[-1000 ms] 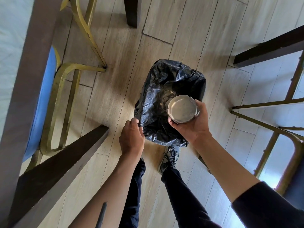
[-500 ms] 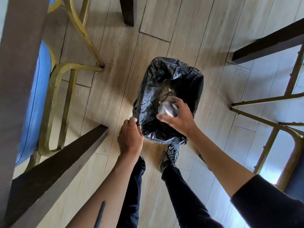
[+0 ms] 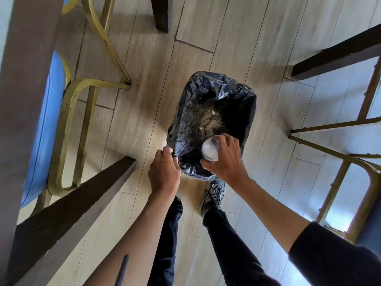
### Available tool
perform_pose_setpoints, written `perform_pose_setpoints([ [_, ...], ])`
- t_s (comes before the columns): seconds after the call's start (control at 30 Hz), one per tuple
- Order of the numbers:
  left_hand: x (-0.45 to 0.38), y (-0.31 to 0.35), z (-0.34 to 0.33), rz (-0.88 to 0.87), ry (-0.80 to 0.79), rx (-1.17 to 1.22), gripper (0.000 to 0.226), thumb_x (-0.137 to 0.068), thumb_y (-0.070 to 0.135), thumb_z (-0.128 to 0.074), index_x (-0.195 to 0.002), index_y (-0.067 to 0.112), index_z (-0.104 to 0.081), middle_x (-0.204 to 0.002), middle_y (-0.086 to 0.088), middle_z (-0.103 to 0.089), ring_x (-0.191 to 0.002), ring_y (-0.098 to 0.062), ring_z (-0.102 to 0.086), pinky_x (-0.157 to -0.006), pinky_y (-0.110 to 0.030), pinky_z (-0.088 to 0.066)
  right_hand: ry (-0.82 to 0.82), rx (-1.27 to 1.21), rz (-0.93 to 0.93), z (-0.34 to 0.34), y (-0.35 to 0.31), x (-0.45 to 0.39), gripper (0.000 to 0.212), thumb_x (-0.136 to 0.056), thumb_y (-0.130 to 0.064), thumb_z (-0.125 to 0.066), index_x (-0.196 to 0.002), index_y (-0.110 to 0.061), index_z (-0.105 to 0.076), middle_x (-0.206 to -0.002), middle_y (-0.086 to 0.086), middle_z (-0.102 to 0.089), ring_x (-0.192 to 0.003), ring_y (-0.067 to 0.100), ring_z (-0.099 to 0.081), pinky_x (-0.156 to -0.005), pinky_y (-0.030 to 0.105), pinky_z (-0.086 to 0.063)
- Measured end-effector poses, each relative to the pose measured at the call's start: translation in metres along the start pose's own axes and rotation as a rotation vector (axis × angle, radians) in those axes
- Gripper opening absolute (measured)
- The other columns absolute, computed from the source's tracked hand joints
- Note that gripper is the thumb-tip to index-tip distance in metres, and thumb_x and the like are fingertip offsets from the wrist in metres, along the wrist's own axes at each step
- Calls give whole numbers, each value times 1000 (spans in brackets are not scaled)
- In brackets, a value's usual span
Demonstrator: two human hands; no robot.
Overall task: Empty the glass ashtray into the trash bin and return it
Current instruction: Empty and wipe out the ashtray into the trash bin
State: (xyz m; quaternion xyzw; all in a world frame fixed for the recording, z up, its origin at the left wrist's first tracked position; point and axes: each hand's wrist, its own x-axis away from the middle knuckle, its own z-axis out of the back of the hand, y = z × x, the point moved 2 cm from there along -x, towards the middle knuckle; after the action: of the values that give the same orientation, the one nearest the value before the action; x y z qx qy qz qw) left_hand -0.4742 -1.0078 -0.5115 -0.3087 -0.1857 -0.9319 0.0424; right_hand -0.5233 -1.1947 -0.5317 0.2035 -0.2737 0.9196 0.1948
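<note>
My right hand (image 3: 225, 159) is wrapped around the glass ashtray (image 3: 209, 149), tipped mouth-down just inside the near edge of the trash bin (image 3: 250, 112) so whatever drops lands in the black liner (image 3: 185, 124) and not on the floor. My left hand (image 3: 164, 172) is closed on the liner's near-left edge, pinching it to keep the bag's mouth open and steady. Ash and scraps lie at the liner's bottom.

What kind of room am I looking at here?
Probably a dining room or café. Gold-framed chairs with blue seats stand at dark wooden table legs on a plank floor, and a small bin lined with a black bag sits between the tables.
</note>
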Motion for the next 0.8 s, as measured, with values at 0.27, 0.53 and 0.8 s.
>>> perform_pose_setpoints([
  [0.27,1,2,1,12,2,-5,24,-97,20,-58,-121,14,-56,-114,-9,-63,-99,-30,-63,-69,-34,-39,291,-27,-53,59,23,-32,79,-69,-47,-83,-129,-8,-49,-137,12,-51,-125,28,-44,-93,25,-38],
  [0.53,1,3,-1,11,2,-23,24,-97,19,-58,-121,12,-56,-114,-10,-62,-100,-31,-63,-69,-33,-37,297,-115,-86,61,22,-39,78,-67,-46,-83,-128,-11,-50,-131,7,-52,-121,25,-45,-87,23,-35],
  [0.8,0,2,-1,3,1,-37,26,-97,19,-58,-122,13,-56,-115,-10,-64,-102,-30,-63,-71,-32,-36,274,-106,-62,50,22,-29,81,-66,-47,-84,-128,-10,-48,-132,7,-52,-120,25,-44,-86,26,-40],
])
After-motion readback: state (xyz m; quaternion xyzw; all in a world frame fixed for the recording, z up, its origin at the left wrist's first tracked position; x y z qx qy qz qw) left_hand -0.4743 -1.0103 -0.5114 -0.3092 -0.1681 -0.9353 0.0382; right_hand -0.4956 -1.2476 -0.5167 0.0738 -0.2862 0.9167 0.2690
